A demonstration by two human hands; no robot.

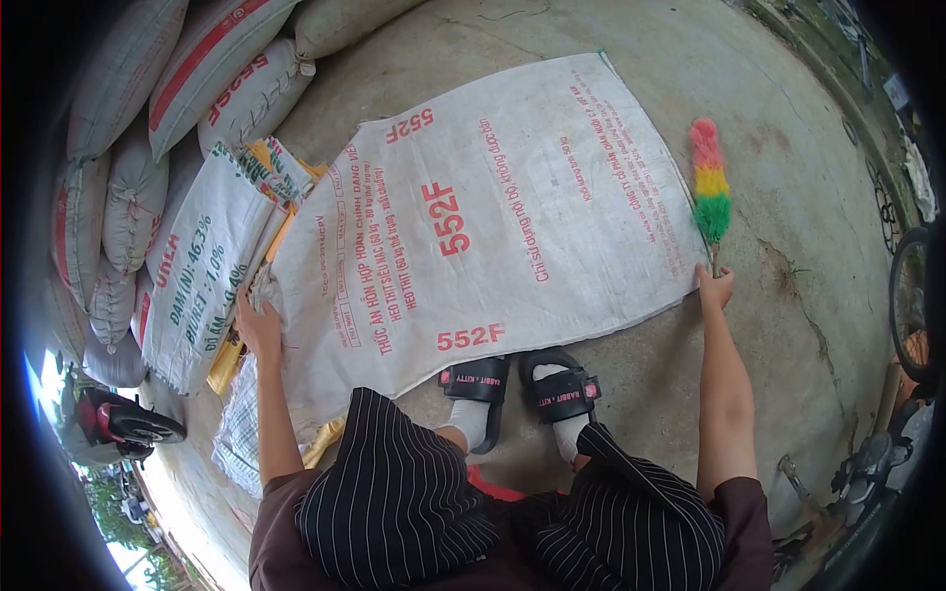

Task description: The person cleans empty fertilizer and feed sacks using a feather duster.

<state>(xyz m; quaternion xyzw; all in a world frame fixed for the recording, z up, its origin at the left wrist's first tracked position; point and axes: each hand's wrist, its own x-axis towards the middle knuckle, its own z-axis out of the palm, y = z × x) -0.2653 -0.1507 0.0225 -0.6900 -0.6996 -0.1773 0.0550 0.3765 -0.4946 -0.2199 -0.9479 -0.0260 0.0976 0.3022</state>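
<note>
A large white woven sack (532,207) with red "552F" print lies flat on the ground in front of my feet. At its right edge, my right hand (716,286) is closed around the handle of a feather duster (709,182), whose head is pink, yellow and green and points away from me. My left hand (258,320) is at the sack's left end, by a bunched, crumpled part; its fingers are partly hidden, and whether they grip the sack cannot be made out.
Filled sacks (138,187) are stacked at the upper left. Beside my left hand lies a pile of folded sacks (202,266), white and yellow. A motorbike wheel (143,422) is at lower left. Bicycle parts (912,305) and metal items line the right side. Concrete ground (788,246) has cracks.
</note>
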